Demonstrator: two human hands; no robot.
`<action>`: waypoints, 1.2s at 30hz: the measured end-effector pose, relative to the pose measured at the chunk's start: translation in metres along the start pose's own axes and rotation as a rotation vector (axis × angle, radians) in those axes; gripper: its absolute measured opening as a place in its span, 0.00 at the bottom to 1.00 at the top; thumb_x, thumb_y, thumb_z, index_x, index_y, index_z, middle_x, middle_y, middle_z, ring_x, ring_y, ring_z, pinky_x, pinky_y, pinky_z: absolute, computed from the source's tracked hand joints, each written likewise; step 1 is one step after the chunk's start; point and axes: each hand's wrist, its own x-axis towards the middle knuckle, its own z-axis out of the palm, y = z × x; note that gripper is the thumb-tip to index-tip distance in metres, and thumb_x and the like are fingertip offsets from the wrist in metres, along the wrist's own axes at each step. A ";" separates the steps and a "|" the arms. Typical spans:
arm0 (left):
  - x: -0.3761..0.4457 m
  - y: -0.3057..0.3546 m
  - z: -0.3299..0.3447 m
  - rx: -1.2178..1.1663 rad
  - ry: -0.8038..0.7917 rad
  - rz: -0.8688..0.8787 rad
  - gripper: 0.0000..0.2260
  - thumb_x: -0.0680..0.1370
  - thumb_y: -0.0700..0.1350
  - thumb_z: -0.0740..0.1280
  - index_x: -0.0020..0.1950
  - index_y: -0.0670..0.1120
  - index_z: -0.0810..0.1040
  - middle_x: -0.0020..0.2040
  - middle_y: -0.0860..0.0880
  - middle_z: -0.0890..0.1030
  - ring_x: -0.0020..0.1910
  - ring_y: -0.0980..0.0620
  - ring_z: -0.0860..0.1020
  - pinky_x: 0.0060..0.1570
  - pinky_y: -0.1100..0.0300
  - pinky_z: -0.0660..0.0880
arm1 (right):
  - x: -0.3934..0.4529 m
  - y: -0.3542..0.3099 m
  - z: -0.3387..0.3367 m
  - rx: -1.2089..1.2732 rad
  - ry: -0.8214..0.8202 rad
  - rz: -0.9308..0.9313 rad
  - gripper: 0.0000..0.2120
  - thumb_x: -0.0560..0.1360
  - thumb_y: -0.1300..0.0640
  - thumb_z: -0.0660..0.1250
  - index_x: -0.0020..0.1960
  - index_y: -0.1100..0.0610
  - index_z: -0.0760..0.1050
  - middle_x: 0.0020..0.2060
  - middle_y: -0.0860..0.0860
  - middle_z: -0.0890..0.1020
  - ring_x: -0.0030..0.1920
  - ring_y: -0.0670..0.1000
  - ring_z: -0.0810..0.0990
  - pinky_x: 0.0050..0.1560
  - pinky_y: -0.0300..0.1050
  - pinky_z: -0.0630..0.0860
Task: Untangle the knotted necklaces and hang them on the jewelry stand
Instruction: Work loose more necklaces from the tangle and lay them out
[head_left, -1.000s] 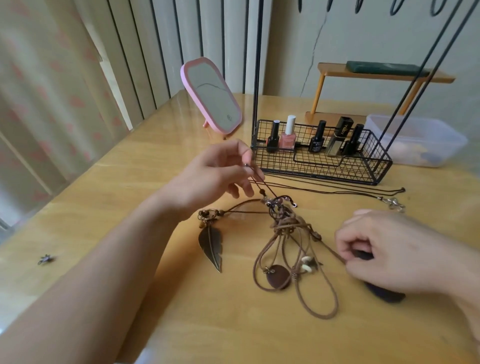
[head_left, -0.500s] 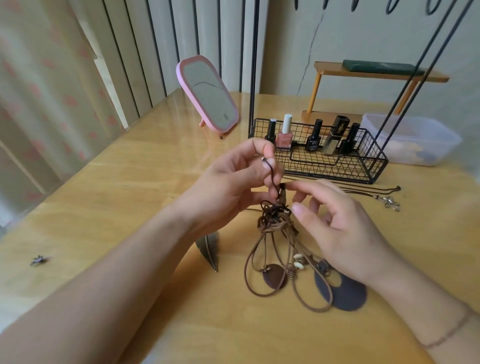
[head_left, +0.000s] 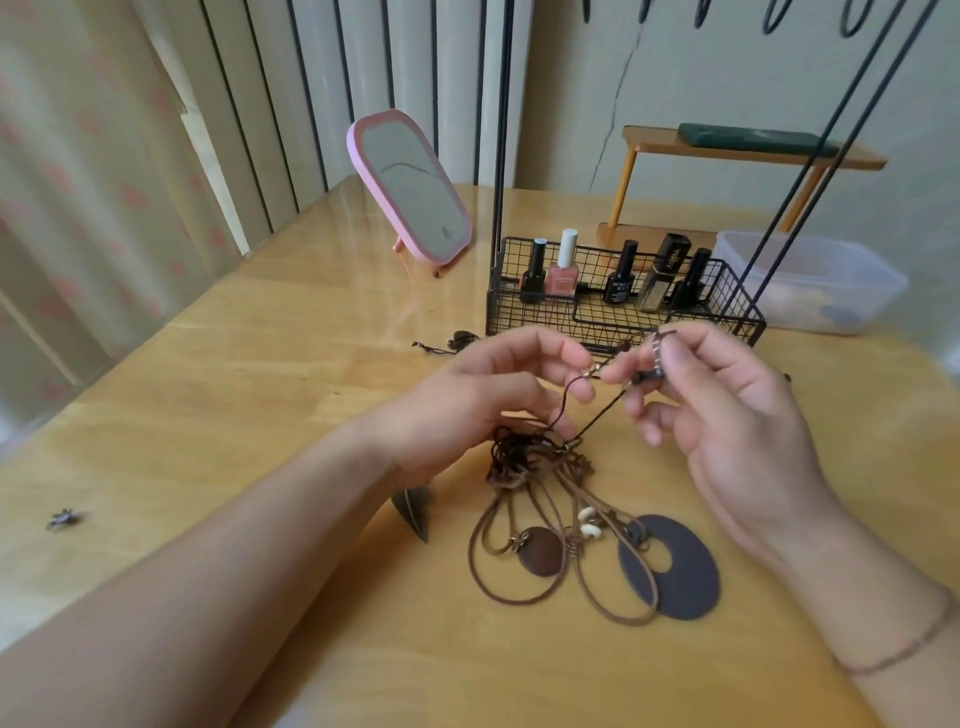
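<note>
One glossy wooden table; curtain, seemingly, left.

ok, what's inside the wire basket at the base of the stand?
In the wire basket: three black bottles, one pink bottle with a white cap, and a gold tube, all upright along the back. The front edge is partly hidden behind the fingers.

Behind your hands: wire basket and stand rods block.
Left: bare table lets you pass.
</note>
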 end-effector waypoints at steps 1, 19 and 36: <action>0.000 -0.001 0.001 0.045 -0.025 -0.004 0.14 0.74 0.37 0.63 0.59 0.43 0.75 0.52 0.45 0.80 0.46 0.48 0.79 0.51 0.58 0.75 | 0.000 -0.003 -0.001 0.045 0.021 -0.007 0.10 0.79 0.52 0.61 0.47 0.59 0.74 0.41 0.54 0.84 0.37 0.53 0.75 0.31 0.44 0.69; -0.002 -0.007 0.008 0.755 0.027 0.126 0.20 0.67 0.26 0.58 0.48 0.47 0.77 0.44 0.55 0.78 0.45 0.58 0.76 0.44 0.70 0.71 | -0.002 -0.025 -0.016 0.175 0.027 -0.106 0.07 0.81 0.55 0.54 0.48 0.56 0.69 0.35 0.54 0.82 0.29 0.55 0.72 0.33 0.42 0.72; -0.006 0.003 0.009 0.467 -0.165 0.002 0.07 0.77 0.33 0.64 0.42 0.39 0.80 0.36 0.49 0.79 0.35 0.55 0.76 0.39 0.64 0.73 | 0.006 -0.023 -0.028 0.312 0.164 0.276 0.11 0.85 0.53 0.54 0.46 0.53 0.69 0.38 0.53 0.79 0.23 0.47 0.68 0.18 0.33 0.58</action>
